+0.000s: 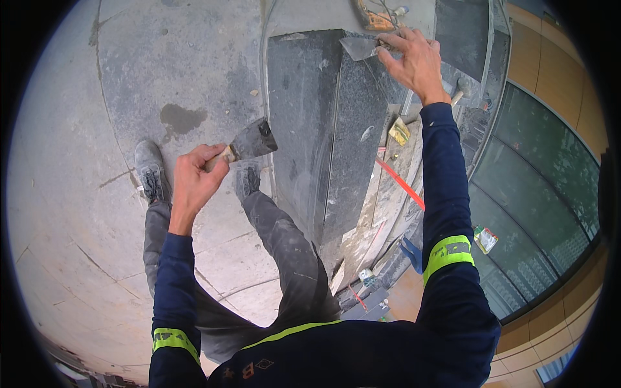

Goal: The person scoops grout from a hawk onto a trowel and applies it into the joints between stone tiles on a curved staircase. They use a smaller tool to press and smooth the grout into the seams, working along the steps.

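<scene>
My left hand (200, 174) is closed round the light handle of a wide putty knife (252, 139), whose dark blade is held out over the pale floor near my shoes. My right hand (414, 68) grips a smaller putty knife (356, 48) at the upper end of a dark grey stone slab (304, 129); its blade is over the slab, and whether it touches cannot be told. A lengthwise joint or edge divides the slab's surface.
An orange power tool (376, 16) with a cord lies above the slab. Right of it are a yellow packet (400, 131), a red strip (398, 178), blue gloves (411, 252) and another dark slab (462, 35). A glazed wall (524, 181) runs along the right.
</scene>
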A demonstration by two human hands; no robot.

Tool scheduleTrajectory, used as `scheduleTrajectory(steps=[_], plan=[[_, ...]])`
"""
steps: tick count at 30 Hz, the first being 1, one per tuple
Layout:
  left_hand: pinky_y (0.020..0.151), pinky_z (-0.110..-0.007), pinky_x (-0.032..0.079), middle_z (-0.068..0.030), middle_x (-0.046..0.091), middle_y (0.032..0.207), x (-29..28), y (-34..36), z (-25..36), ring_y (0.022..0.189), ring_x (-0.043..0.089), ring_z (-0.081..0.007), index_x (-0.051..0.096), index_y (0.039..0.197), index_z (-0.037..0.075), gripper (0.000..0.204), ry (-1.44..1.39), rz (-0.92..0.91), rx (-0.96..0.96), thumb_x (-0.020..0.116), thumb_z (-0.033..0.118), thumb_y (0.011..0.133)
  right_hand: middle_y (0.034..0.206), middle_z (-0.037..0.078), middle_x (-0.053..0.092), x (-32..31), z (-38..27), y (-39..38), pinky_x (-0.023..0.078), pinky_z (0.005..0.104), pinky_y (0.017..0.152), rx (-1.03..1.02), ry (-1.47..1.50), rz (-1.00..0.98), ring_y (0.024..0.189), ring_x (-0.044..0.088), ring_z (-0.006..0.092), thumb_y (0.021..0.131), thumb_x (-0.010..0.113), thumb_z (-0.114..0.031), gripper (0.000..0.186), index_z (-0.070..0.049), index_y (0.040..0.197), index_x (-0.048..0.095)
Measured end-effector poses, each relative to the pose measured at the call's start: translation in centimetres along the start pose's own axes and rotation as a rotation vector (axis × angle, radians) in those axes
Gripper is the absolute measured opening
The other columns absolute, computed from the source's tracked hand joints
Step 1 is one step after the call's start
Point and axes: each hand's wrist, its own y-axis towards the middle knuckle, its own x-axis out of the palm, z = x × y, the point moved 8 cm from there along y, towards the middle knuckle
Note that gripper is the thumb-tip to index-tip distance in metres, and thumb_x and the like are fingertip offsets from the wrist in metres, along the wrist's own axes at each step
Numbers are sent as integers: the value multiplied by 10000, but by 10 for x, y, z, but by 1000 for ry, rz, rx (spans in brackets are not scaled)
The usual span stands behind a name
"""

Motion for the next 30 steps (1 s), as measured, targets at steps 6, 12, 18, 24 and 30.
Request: scheduleTrajectory(steps=[6,12,18,24,30], plan=[[825,-338,599,-192,843,1051,-1,0,0,895,802,-258,832,1152,-54,360,19,-24,-44,752,176,888,1252,25,777,7,8,2,466,512,1019,78,17,-87,1212,690,267,959,753,-452,399,-231,1275,859],[843,-340,605,-196,843,1079,-2,1,1,917,808,-268,830,1159,-54,364,-2,-19,-28,746,169,883,1222,68,758,14,14,-1,488,528,1001,131,31,-111,1195,696,310,988,744,-491,426,-229,1307,845],[814,-327,589,-175,832,1017,-2,0,-2,875,774,-225,826,1172,-61,368,-39,-5,4,752,154,883,1216,91,762,29,28,-14,512,520,1011,288,64,-154,1179,708,346,996,737,-506,434,-222,1308,842],[701,-290,512,-50,775,944,6,1,-5,783,631,-100,825,1195,-68,312,-309,-62,-100,759,93,937,1154,104,786,19,18,-61,566,437,964,635,697,-139,1127,743,281,959,780,-395,404,-111,1238,843],[693,-273,454,1,727,922,26,0,10,785,574,-67,821,1191,-76,302,-555,-266,-110,773,62,927,1055,119,782,-29,-120,-85,576,390,963,70,1062,-501,1062,741,281,916,812,-223,300,-58,1163,847]])
